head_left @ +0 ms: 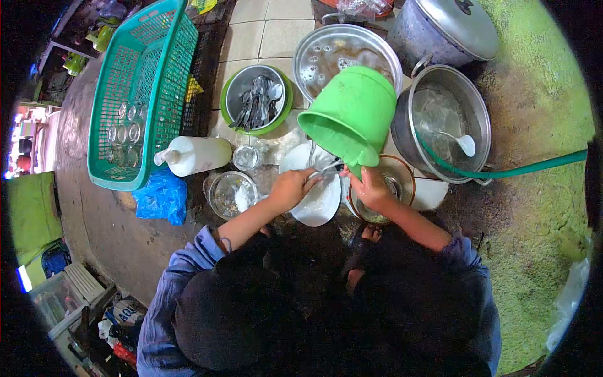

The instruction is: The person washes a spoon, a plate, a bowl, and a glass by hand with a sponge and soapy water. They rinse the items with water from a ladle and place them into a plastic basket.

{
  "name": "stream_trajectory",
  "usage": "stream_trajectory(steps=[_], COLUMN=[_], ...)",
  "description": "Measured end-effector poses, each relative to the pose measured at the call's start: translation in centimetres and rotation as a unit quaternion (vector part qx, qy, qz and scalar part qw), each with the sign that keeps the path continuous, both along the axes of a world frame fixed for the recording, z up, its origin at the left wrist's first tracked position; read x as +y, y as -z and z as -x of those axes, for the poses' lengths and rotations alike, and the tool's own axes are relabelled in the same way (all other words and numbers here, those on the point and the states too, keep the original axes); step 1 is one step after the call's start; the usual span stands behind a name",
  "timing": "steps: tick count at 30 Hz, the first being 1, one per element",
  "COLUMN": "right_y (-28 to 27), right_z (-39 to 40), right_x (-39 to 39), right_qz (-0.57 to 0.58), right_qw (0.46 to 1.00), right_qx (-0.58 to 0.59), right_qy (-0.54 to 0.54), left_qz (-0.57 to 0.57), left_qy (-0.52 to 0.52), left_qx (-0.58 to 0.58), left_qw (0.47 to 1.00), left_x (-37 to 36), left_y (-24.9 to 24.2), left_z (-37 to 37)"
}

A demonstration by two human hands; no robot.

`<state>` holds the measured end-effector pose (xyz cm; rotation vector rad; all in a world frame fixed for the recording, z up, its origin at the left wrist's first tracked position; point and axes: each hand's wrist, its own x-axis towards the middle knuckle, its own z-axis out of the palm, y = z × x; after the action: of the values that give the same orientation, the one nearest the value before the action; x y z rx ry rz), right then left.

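My right hand [370,188] grips the handle of a tilted green pitcher [361,103], its mouth facing down and left. Clear water appears to run from the pitcher near my left hand [292,188], whose fingers are closed at the edge of a white plate [314,204]; what they pinch is too small to make out. Partly behind my right hand is a glass bowl [405,173] with a brown rim. Left of my left hand stands a clear bowl [232,195] with white suds, and a small glass [247,157] is above it.
A teal basket [164,94] holds several glasses. Nearby are a white bottle [201,155], a blue bag [161,198], a pot of cutlery [235,94], a basin of soapy water [301,60], a lidded pot [414,31], and a pot [405,125] with a ladle, crossed by a green hose [534,166].
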<state>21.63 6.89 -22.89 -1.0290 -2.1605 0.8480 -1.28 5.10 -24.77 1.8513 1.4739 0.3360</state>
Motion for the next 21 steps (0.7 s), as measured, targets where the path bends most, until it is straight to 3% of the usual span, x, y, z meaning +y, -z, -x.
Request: stream_trajectory(steps=[1, 2, 4, 8, 12, 14, 15, 16, 20, 21], right_y=[-0.6, -0.5, -0.1, 1.5, -0.6, -1.4, -1.5, -1.6, -1.7, -3.0], right_z=[-0.2, -0.6, -1.3, -1.7, -2.5, -3.0, -3.4, -3.9, -6.6, -6.8], right_x=[-0.3, -0.8, -1.7, -2.5, -2.3, -2.1, -2.2, -2.4, -3.6, -3.8], right_qz=[-0.109, -0.108, -0.207, -0.116, -0.215, -0.241, -0.149, -0.055, -0.004, 0.056], right_qw=[0.991, 0.991, 0.959, 0.979, 0.948, 0.934, 0.964, 0.983, 0.988, 0.986], right_qx=[-0.077, -0.077, -0.192, -0.167, -0.234, -0.263, -0.219, -0.173, -0.129, -0.111], right_qy=[-0.005, -0.006, -0.029, 0.008, 0.0, -0.016, 0.006, 0.028, 0.084, 0.109], left_qz=[0.013, 0.026, 0.025, 0.025, -0.045, 0.134, 0.13, 0.146, 0.176, 0.184], left_qy=[0.013, 0.027, 0.036, 0.052, 0.026, -0.043, -0.045, -0.074, -0.149, -0.173], left_qx=[0.039, 0.078, 0.065, 0.041, -0.025, -0.044, -0.044, -0.114, -0.269, -0.311], left_qw=[0.999, 0.996, 0.997, 0.997, 0.998, 0.989, 0.99, 0.98, 0.935, 0.916], left_x=[-0.2, -0.4, -1.0, -1.2, -1.0, -0.1, -0.1, -0.2, 0.5, 0.6], left_y=[-0.1, -0.1, 0.3, 0.7, 0.8, -3.4, -3.5, -3.6, -6.0, -7.2], left_z=[-0.2, -0.3, -0.3, -0.5, 0.1, 0.2, 0.5, 1.2, 3.9, 4.7])
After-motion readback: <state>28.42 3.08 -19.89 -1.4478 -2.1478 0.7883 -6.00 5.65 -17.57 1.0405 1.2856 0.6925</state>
